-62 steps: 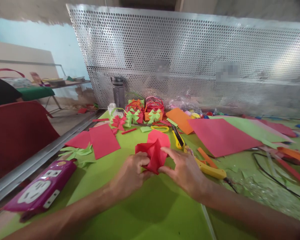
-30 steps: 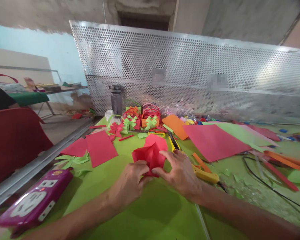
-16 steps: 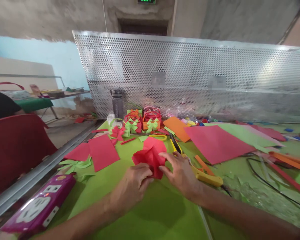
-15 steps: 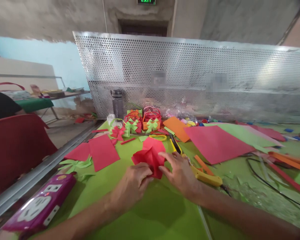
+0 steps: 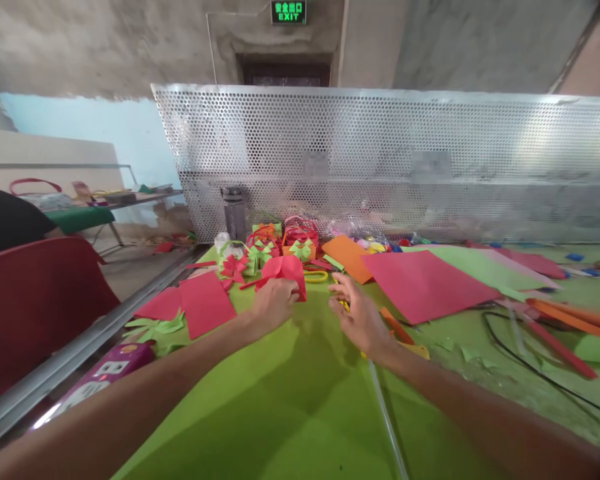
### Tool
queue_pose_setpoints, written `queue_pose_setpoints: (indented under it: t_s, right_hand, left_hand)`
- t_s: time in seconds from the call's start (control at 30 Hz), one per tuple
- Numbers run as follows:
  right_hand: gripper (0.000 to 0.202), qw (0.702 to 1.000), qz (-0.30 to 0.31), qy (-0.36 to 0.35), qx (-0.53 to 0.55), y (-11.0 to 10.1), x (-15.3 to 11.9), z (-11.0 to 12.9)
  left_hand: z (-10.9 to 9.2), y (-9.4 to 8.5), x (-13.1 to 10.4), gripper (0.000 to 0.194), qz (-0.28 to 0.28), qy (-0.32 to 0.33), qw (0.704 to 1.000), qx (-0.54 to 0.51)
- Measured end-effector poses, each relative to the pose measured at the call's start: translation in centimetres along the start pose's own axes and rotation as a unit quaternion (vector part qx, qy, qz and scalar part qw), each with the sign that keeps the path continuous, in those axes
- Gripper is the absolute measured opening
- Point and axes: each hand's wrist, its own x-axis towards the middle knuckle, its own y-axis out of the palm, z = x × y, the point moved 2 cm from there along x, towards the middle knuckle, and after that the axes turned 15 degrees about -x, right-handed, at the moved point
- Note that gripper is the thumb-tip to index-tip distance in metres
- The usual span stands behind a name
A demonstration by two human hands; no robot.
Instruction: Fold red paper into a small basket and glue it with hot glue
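A folded red paper piece [image 5: 286, 268] is pinched in my left hand [image 5: 276, 303], held just above the table in front of the small paper baskets. Its lower part is hidden behind my fingers. To the right, my right hand [image 5: 359, 319] is empty, its fingers curved and apart. It hovers over a yellow glue gun [image 5: 420, 350], mostly covered by the hand and forearm. A clear glue stick [image 5: 387, 420] runs from beneath that wrist toward the near edge.
Paper baskets with green bows [image 5: 300, 250] stand at the back by a grey bottle [image 5: 234, 213]. Red sheets [image 5: 207, 303], a large red sheet [image 5: 425, 283] and an orange sheet [image 5: 347, 257] lie around. A purple power strip [image 5: 115, 367] sits left; a black cable [image 5: 525, 370] crosses the right.
My left hand has carried the red paper forward and slightly left. My right hand has let go of the paper and moved right, over the glue gun. The view has tilted up slightly.
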Motion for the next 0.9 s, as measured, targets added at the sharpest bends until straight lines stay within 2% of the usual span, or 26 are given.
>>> queue_pose_setpoints:
  t_s: [0.13,0.23,0.3,0.4,0.5,0.57,0.6,0.67,0.77,0.9]
  right_hand:
    - [0.046,1.0,-0.001,0.009,-0.012,-0.4,-0.1,0.2]
    - [0.045,1.0,0.0,0.016,-0.019,-0.7,0.0,0.1]
    - [0.045,1.0,0.013,0.018,-0.017,-0.7,0.1,-0.1]
    - [0.048,0.999,0.039,0.019,-0.002,-0.4,-0.1,-0.3]
    - [0.051,0.999,0.046,0.01,-0.011,0.1,-0.4,-0.5]
    - [0.052,0.999,0.042,-0.005,-0.027,0.4,-0.6,-0.4]
    - [0.052,0.998,0.041,-0.012,-0.036,0.5,-0.7,-0.3]
    - [0.052,0.998,0.041,-0.024,-0.05,0.6,-0.8,0.0]
    - [0.052,0.997,0.046,-0.032,-0.053,0.7,-0.9,0.6]
    - [0.052,0.996,0.054,-0.025,-0.059,0.7,-1.2,1.0]
  left_hand:
    - [0.4,1.2,2.6,0.021,-0.004,0.012,1.0,-0.012]
    - [-0.4,0.2,3.7,0.03,-0.022,0.021,0.999,-0.027]
    - [-0.8,-1.9,3.9,0.036,-0.034,0.012,0.999,-0.025]
    - [-0.3,-6.6,3.3,0.036,-0.06,-0.009,0.998,0.005]
    - [1.8,-11.4,1.3,0.037,-0.076,-0.045,0.995,0.052]
    - [3.6,-13.2,-0.7,0.037,-0.054,-0.075,0.992,0.085]
    - [4.4,-13.5,-1.8,0.035,-0.036,-0.089,0.99,0.102]
    - [5.8,-12.9,-4.0,0.029,0.017,-0.111,0.984,0.136]
    - [6.6,-10.3,-6.5,0.016,0.111,-0.13,0.969,0.179]
    - [6.3,-7.1,-7.6,0.02,0.202,-0.154,0.943,0.214]
